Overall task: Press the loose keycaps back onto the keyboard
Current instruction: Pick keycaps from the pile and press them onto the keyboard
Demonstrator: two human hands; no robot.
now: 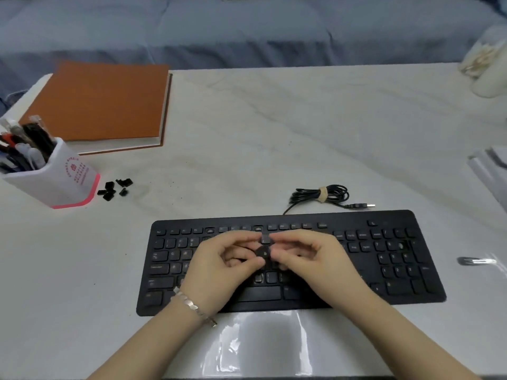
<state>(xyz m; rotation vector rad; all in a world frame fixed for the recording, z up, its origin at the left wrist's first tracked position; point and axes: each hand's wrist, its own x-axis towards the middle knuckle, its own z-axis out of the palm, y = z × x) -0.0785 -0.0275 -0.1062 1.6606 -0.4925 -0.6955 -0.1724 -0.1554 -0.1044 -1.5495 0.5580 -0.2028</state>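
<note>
Nearest the camera: a glossy clear plastic sheet [263, 344] lay at the bottom centre of the frame, catching glare, with both bare forearms reaching over it.
Surface: a white marble-patterned tabletop [274, 133] with faint grey veins filled most of the frame.
Room: blue-grey padded fabric [247, 28] ran across the top behind the table's far edge.
Left hand [219, 266]: curled above the middle of the keyboard, thumb and fingertips pinching the keycap; a silver link bracelet [189, 304] sat on the wrist.
Right hand [312, 259]: curled opposite it, fingertips pinching the same keycap from the right.
Held keycap: a small black keycap [264, 252] with a pale marking, too blurred to read, was held between the two hands at centre frame, above the key rows.
Keyboard: a flat black full-size keyboard [384, 259] lay in the lower centre; two spots in its top row looked like open sockets.
Loose keycaps: a small cluster of black loose keycaps [115, 187] lay at the left, just beside the pen holder and well apart from the keyboard.
Cable: a black coiled cable [321, 194] with a tan tie lay just beyond the keyboard.
Pen holder: a white cup with a pink base [63, 182], full of pens, stood at the left edge.
Book: an orange-covered book [104, 105] lay in the upper left.
Right edge: a blurred pale jar [488, 67] stood in the upper right; a dark hair clip [476, 261] lay right of the keyboard.
</note>
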